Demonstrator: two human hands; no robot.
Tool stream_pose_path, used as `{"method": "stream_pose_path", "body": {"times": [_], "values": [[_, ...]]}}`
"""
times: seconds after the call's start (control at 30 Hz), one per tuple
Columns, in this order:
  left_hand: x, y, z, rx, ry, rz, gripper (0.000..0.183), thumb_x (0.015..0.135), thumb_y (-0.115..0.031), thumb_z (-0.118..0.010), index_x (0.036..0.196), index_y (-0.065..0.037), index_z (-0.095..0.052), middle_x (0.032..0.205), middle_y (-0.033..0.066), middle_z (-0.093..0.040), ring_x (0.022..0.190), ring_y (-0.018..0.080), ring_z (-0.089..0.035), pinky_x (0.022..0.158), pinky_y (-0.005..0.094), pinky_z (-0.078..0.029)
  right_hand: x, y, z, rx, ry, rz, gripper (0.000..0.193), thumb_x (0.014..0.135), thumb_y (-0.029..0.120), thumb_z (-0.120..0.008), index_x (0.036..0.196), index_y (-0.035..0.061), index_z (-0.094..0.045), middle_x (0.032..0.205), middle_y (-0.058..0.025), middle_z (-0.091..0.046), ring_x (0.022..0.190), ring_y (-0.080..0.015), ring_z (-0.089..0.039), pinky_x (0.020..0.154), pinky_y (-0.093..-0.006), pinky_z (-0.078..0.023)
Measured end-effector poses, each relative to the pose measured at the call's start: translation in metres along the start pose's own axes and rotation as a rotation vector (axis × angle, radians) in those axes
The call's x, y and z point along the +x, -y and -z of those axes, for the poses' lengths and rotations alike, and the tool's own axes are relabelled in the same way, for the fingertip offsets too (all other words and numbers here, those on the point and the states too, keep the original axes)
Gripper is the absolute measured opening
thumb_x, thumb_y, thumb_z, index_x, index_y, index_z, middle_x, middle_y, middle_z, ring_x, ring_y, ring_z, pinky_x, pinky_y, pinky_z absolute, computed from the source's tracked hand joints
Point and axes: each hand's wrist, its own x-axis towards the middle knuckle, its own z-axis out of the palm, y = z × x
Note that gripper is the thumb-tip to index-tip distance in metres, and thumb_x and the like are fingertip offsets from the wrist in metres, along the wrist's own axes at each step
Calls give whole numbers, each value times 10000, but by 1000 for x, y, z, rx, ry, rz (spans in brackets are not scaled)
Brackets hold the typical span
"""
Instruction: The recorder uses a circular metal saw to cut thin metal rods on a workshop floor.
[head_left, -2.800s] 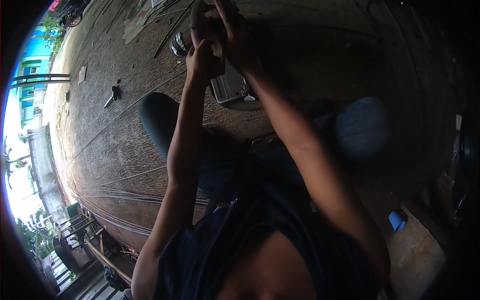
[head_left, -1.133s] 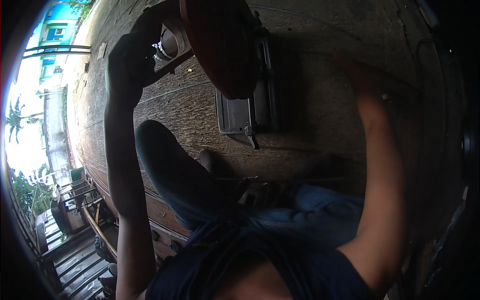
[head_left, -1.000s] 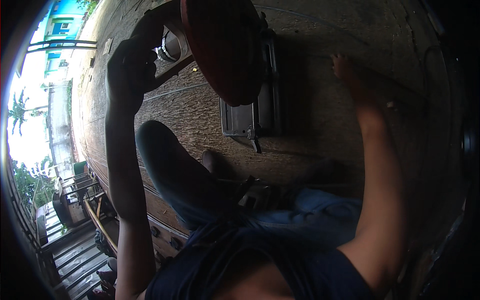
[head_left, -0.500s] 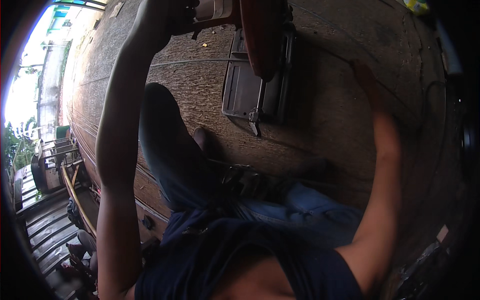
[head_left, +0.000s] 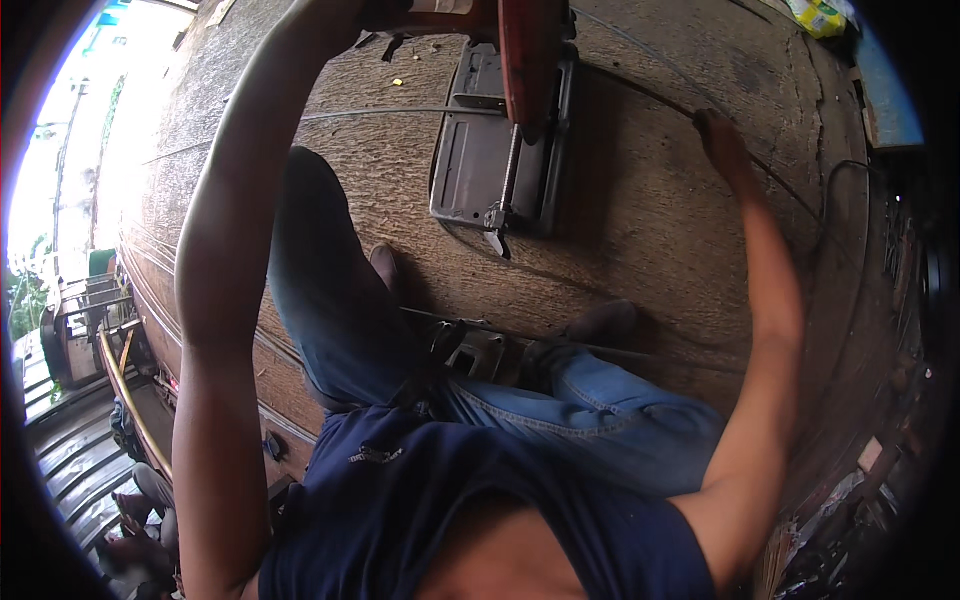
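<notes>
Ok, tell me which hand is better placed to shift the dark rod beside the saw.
The right hand, most likely: it is at the dark rod, its fingers apparently around it. The left hand is up by the saw, partly cut off by the picture's top edge.

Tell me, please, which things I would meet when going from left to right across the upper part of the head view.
Left hand → red curved guard → right hand → yellow-and-green bag → blue flat-sided object near the rim.
</notes>
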Motion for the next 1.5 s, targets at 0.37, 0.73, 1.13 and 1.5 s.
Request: {"method": "stream_pose_path", "body": {"times": [0.37, 0.73, 1.13, 1.5], "values": [[7, 5, 1, 46, 111, 160, 405, 751, -8, -607, 1145, -97, -631, 901, 31, -648, 812, 150, -590, 706, 257, -459, 5, -9, -36, 21, 49, -8, 188, 943, 172, -484, 1011, 16, -565, 988, -213, -590, 899, -395, -595, 741, -489, -463], [11, 3, -3, 111, 55, 9, 340, 800, -76, -592, 1138, -69, -622, 995, 48, -666, 856, 159, -617, 750, 279, -484, 12, -10, -39, 65, 30, 25, 167, 916, 143, -511, 961, -7, -569, 938, -226, -583, 887, -417, -579, 731, -473, -440], [12, -11, 1, 33, 93, 14, 277, 913, -110, -475, 1133, 2, -600, 1036, 96, -638, 947, 182, -595, 828, 306, -475, 19, -6, -37, 63, -4, 62, 135, 900, 110, -501, 913, 0, -577, 937, -208, -594, 885, -392, -600, 739, -480, -468], [12, 14, -6, -810, 13, 372, 267, 895, -171, -519, 1109, -46, -619, 988, 100, -664, 909, 200, -623, 779, 321, -489, 25, 0, -38, 41, 34, 92, 152, 884, 116, -517, 949, 7, -601, 932, -197, -606, 886, -393, -603, 737, -483, -479]]}}
